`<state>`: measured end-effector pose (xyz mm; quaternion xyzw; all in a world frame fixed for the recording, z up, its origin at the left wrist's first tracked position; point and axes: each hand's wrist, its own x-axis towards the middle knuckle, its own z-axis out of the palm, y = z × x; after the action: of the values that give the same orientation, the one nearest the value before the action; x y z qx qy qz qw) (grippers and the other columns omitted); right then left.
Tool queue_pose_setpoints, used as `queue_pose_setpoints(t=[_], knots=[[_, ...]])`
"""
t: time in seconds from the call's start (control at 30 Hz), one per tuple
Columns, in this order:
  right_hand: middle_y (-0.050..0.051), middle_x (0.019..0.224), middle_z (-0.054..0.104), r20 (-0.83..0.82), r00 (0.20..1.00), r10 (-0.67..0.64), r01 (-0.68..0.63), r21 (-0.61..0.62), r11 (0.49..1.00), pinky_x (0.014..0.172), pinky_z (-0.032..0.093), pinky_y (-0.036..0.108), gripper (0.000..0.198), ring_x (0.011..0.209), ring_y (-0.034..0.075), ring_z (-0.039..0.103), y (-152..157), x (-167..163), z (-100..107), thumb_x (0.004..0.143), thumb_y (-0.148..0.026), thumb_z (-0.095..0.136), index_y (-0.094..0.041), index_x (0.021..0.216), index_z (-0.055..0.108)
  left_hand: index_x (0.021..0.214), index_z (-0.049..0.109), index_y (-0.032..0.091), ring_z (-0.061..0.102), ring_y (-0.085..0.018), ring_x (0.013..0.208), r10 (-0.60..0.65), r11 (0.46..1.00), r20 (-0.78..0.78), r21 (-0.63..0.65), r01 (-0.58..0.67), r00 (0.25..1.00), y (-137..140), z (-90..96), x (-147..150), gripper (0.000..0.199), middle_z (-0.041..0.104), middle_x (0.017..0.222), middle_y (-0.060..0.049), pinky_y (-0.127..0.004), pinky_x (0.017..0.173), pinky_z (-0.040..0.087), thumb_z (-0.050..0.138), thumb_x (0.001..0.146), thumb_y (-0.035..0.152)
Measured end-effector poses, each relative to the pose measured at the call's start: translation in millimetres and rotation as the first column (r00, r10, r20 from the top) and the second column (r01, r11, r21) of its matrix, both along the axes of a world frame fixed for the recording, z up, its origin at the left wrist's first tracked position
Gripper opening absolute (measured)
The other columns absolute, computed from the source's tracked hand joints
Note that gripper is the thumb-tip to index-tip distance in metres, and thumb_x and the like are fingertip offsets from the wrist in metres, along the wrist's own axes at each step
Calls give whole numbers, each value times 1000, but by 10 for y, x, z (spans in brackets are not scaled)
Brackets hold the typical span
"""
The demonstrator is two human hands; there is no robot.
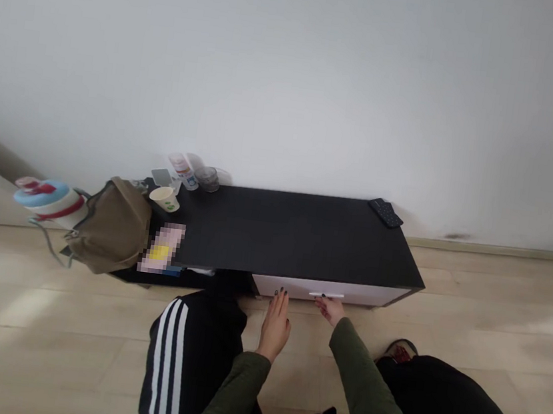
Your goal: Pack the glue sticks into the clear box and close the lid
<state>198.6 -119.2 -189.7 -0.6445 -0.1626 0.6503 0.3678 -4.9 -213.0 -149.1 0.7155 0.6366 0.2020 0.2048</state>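
Note:
A low black cabinet [293, 232] stands against the wall, with a white drawer front [292, 285] on its right half. The drawer looks closed. Across its middle runs a slim white handle [329, 296], and the fingers of my right hand [331, 310] are hooked at it, the fingertips partly hidden. My left hand [276, 328] is held up just in front of the drawer's left end, fingers stretched out and holding nothing. Whether those fingertips touch the drawer front, I cannot tell.
On the cabinet's left lie a brown bag [115, 227], a blue-lidded bottle [53, 200], a paper cup [165, 199], a spray can [184, 172], a glass jar [208, 179] and a blurred pink packet [163, 250]. A black keypad-like object [385, 213] lies back right. My knees flank the cabinet front.

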Motion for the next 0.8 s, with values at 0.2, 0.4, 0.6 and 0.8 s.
queue_pose_setpoints(t=[0.2,0.4,0.6,0.8], knots=[[-2,52,62,169,954,246,-239,-60,969,37,29,15,18,37,8,53,4,38,264,84,-23,75,-18,78,58,151,44,4,32,-32,153,19,947,-55,-318,-36,998,-78,84,86,73,37,161,-23,-45,122,32,49,79,10],[-4,45,59,79,753,653,-653,-30,757,39,28,16,21,37,7,48,-132,-29,1103,60,2,77,-15,64,66,74,70,18,71,-25,74,-84,668,208,-714,210,975,-173,844,35,28,70,71,-9,-34,70,54,63,84,42],[-10,56,56,20,753,658,-455,738,498,50,36,18,49,47,6,46,-342,-133,2478,77,-22,76,-24,125,68,78,61,20,34,-3,46,39,945,964,-121,304,263,29,2054,-151,26,44,61,7,-18,48,28,79,77,39],[-15,46,17,-591,719,365,295,736,609,41,18,19,69,40,8,10,-412,-304,2639,78,-23,71,-37,144,52,128,60,32,5,-1,36,88,996,940,-74,55,-331,317,2223,-30,53,22,58,12,-20,37,16,71,76,37]])
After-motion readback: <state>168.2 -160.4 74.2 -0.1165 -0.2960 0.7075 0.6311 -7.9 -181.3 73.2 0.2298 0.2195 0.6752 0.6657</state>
